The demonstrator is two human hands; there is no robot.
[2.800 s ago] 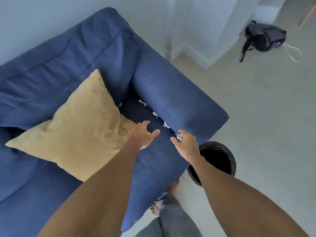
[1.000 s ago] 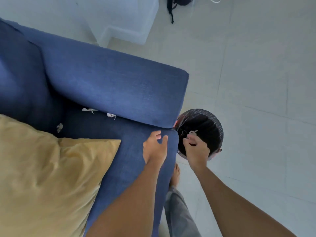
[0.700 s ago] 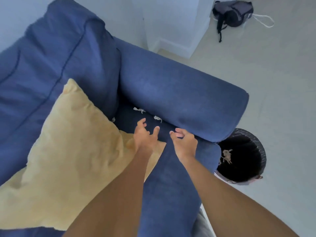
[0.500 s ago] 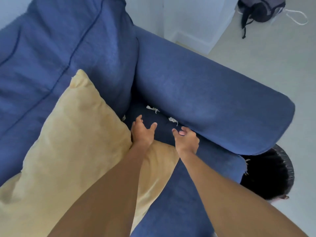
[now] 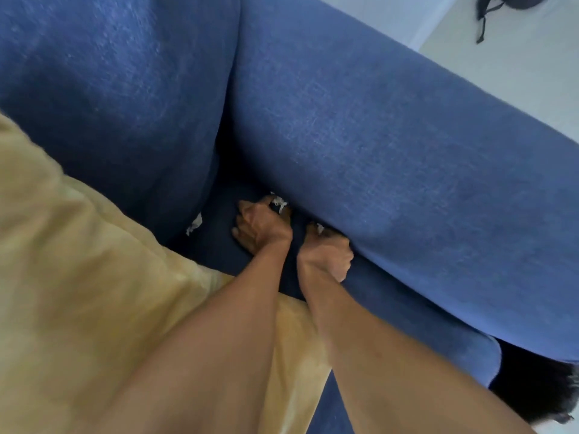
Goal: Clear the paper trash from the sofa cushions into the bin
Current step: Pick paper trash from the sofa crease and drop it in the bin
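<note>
I'm looking straight down at the corner of the blue fabric sofa [image 5: 391, 145], where the seat cushion is meeting the padded armrest. My left hand [image 5: 261, 227] is curling down onto the dark seat, its fingers [image 5: 247, 211] bunching together around a small white scrap of torn paper [image 5: 279, 203] that is lying right against the foot of the armrest; it is touching the scrap, and the grip is reading as a pinch. My right hand [image 5: 326, 252] is sitting just beside it, close to the seam, knuckles up and fingers folding under; another tiny white paper bit [image 5: 319, 227] is showing at its fingertips, though I cannot tell whether the hand is actually gripping it or only resting on it. A third white paper piece [image 5: 195, 223] is lying apart from both hands, tucked in the crease where the back cushion comes down, just beside the edge of the mustard-yellow throw pillow [image 5: 87, 292]. That pillow is filling the lower left, and both forearms are crossing over its corner. The round black-lined waste bin [image 5: 532, 389] is peeking out at the lower right, on the floor past the armrest, mostly hidden by it. A dark bag [image 5: 492, 7] is lying on the pale floor at the top right.
</note>
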